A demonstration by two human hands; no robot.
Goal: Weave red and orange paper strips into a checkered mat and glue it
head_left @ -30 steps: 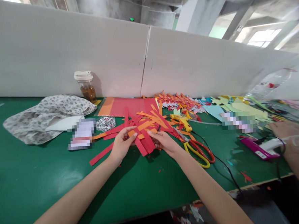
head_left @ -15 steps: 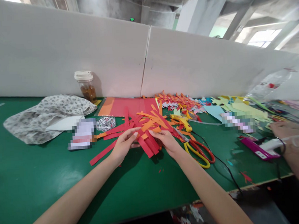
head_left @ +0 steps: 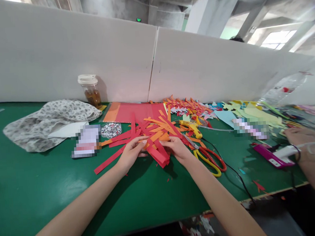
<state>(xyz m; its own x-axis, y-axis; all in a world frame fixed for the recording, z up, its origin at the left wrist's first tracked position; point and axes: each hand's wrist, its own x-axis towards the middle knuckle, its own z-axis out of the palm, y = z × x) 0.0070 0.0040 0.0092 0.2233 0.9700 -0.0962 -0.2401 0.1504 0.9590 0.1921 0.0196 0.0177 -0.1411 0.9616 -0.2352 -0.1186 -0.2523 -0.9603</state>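
your left hand [head_left: 130, 153] and right hand [head_left: 176, 147] each pinch the bundle of red paper strips [head_left: 157, 153] from opposite sides, holding it just above the green worktop [head_left: 44, 189], near its middle. loose red and orange strips [head_left: 152, 127] lie just behind the bundle. yellow-and-red scissors [head_left: 210, 159] rest beside your right wrist, toward the front edge.

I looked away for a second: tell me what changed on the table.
The red paper strips between the left hand and right hand slid nearer and bunched lower; both hands closed in a little, keeping their grip. The scissors, jar and cloth stayed put.
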